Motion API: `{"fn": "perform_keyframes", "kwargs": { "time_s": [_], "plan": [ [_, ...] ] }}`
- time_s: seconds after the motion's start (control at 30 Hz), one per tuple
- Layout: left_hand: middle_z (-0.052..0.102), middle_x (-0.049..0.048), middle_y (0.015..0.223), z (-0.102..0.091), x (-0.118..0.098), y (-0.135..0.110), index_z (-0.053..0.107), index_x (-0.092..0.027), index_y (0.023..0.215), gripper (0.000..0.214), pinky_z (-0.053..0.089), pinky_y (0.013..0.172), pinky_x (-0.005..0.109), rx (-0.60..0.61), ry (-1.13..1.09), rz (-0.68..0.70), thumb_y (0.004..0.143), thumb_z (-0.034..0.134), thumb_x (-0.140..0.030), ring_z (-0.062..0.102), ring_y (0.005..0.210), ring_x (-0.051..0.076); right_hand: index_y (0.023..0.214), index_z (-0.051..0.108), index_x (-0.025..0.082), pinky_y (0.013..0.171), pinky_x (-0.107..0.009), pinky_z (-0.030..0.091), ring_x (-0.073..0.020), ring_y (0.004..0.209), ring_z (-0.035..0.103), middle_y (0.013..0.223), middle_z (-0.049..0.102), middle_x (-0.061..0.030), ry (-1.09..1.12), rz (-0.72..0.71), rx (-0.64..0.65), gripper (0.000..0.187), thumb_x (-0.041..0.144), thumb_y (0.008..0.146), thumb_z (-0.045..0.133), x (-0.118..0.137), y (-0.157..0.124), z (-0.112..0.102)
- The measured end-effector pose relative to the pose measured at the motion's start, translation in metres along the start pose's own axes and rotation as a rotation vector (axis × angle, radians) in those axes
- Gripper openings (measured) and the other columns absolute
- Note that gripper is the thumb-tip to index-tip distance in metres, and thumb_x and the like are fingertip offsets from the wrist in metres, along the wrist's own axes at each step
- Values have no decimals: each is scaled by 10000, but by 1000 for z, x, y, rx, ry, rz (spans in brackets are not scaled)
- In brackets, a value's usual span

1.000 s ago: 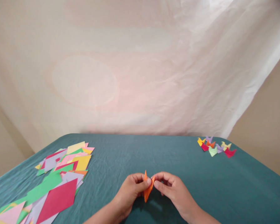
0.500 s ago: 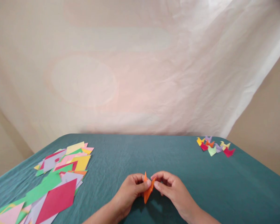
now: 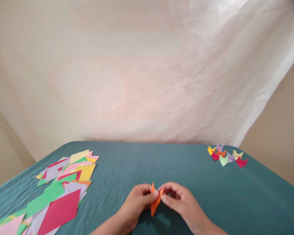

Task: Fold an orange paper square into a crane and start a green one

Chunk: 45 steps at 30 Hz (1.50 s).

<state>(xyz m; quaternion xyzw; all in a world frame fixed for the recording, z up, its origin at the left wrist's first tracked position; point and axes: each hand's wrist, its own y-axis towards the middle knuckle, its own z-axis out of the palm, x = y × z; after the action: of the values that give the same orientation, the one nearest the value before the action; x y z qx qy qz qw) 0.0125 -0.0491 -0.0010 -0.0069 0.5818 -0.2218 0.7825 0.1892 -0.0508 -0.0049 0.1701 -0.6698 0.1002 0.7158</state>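
Low in the middle of the view, both hands pinch a small folded orange paper piece point(image 3: 155, 202) just above the teal tablecloth point(image 3: 191, 182). My left hand point(image 3: 137, 204) grips its left side with thumb and fingers closed. On the other side, my right hand point(image 3: 180, 202) pinches the upper tip between thumb and forefinger. The paper stands nearly upright, one point up and one point down.
A spread of loose coloured paper squares point(image 3: 61, 189) covers the table's left side. Several small finished folded paper figures point(image 3: 225, 156) lie in a cluster at the far right corner. A pale sheet point(image 3: 142, 75) hangs behind the table.
The hands and the orange piece sit slightly lower in the view; the grip looks unchanged.
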Motion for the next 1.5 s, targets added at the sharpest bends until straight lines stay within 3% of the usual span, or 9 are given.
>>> {"fn": "perform_keyframes", "kwargs": {
  "time_s": [0.27, 0.43, 0.63, 0.87, 1.03, 1.5],
  "plan": [
    [558, 11, 600, 0, -2, 0, 616, -95, 673, 338, 320, 534, 195, 11, 15, -3, 650, 755, -403, 453, 534, 76, 906, 662, 177, 623, -220, 408, -130, 689, 525, 767, 608, -12, -32, -2, 31, 175, 316, 801, 639, 0, 2, 1],
    [522, -12, 572, -1, 2, 2, 626, -100, 658, 369, 290, 522, 190, 4, 149, 47, 643, 746, -449, 397, 517, 63, 891, 652, 173, 622, -232, 411, -135, 667, 531, 750, 606, -10, -159, 18, -38, 150, 278, 788, 624, 2, 1, 1],
    [541, -1, 602, -2, 6, 5, 651, -97, 701, 369, 313, 546, 203, -3, 307, 148, 660, 717, -457, 433, 553, 88, 836, 649, 186, 620, -223, 416, -143, 706, 570, 786, 636, -10, -387, -79, -111, 85, 195, 798, 574, 6, 0, 2],
    [514, -10, 583, 0, 2, 2, 637, -112, 617, 316, 338, 546, 210, -83, 461, 211, 674, 695, -417, 461, 560, 107, 762, 623, 192, 615, -219, 412, -133, 696, 572, 759, 614, 5, -539, -157, -141, 86, 144, 790, 558, 7, -2, 4],
    [547, -3, 606, 3, 0, 1, 677, -118, 689, 273, 364, 569, 215, -94, 446, 187, 684, 680, -391, 475, 573, 116, 767, 618, 202, 611, -222, 410, -135, 693, 569, 754, 612, 9, -553, -155, -134, 89, 137, 793, 562, 6, -2, 4],
    [544, 2, 595, 4, 2, -1, 679, -120, 666, 275, 350, 550, 218, -165, 493, 217, 721, 635, -386, 466, 563, 119, 734, 612, 205, 605, -215, 394, -124, 667, 545, 725, 589, 20, -594, -189, -133, 91, 141, 794, 588, 1, -1, 4]
  ]
}}
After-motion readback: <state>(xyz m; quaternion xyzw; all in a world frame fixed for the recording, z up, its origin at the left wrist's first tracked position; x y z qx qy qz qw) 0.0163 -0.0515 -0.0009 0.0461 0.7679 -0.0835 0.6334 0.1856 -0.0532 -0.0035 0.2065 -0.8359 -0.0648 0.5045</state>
